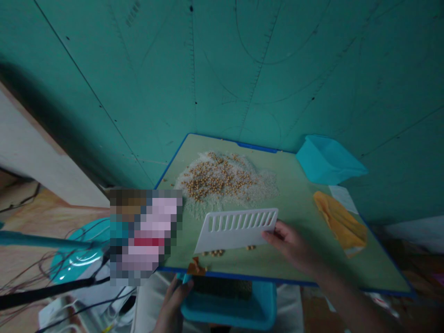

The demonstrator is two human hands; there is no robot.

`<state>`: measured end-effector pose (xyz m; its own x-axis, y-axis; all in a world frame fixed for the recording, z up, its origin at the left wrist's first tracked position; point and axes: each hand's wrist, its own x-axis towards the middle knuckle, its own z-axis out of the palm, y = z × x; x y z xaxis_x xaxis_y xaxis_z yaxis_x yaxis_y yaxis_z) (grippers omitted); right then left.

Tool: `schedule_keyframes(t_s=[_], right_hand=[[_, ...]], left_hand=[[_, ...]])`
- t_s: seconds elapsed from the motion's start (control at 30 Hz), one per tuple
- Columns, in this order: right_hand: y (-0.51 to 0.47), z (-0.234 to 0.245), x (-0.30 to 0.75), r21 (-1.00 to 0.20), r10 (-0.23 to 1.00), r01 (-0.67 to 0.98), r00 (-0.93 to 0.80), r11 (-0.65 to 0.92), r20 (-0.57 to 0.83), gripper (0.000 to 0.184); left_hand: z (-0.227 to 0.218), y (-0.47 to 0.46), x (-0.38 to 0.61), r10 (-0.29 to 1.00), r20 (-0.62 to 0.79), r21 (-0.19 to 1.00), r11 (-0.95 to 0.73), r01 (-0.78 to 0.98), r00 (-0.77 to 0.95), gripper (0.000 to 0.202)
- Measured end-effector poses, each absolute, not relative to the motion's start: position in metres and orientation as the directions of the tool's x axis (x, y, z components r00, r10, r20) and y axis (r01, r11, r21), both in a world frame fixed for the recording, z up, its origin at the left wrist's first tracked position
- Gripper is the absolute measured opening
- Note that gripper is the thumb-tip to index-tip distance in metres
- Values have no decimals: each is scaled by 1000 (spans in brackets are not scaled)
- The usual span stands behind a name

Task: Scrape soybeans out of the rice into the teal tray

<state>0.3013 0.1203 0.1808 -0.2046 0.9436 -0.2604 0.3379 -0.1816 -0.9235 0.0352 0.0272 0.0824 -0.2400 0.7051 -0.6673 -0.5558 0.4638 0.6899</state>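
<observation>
My right hand (293, 247) pinches the right end of a white slotted plastic scraper (236, 229), which stands on edge on a pale green board with a blue rim (298, 203). Behind the scraper lies a pile of white grains mixed with tan beans (222, 180). A few loose beans (218, 252) sit just in front of the scraper. My left hand (175, 303) is below the board's near edge, its fingers curled on the rim of a turquoise tub (239, 307) held under that edge.
A turquoise scoop-shaped container (328, 159) stands at the board's far right corner. A yellow cloth (342, 222) lies on the right side, beside a white slip of paper. A teal fan base (74, 256) and cables lie at lower left. A teal wall stands behind.
</observation>
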Motion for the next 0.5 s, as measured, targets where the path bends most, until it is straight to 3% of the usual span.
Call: schedule_keyframes(t_s=[0.37,0.5], right_hand=[[114,183,309,-915,949,346,-153,-209,-274,33],[117,188,333,-937,968,254,-11,-241,-252,42]], left_hand=[[75,23,36,711,-647,728,469,-500,-275,32],[56,38,27,690,-690,690,535,-487,-219,31]])
